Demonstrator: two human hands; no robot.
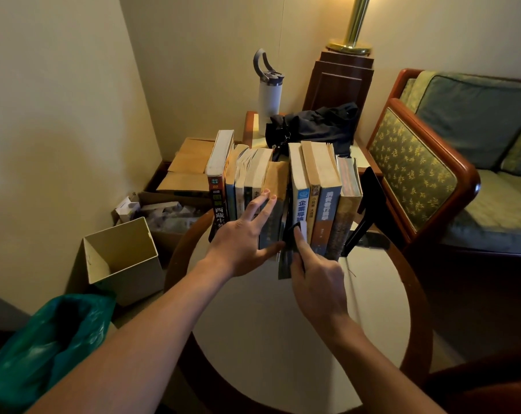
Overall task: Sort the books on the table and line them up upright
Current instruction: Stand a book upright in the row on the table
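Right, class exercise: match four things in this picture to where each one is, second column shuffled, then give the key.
1 white bottle
2 black bookend
3 green plastic bag
4 thin dark book

a pinched by the right hand
b at the right end of the book row
c bottom left corner of the view
d on the side table behind the books

Pairs: 1-d, 2-b, 3-c, 4-a

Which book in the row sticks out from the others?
The thin dark book in the gap, which the right hand holds: its spine juts toward the person; the others stand in line.
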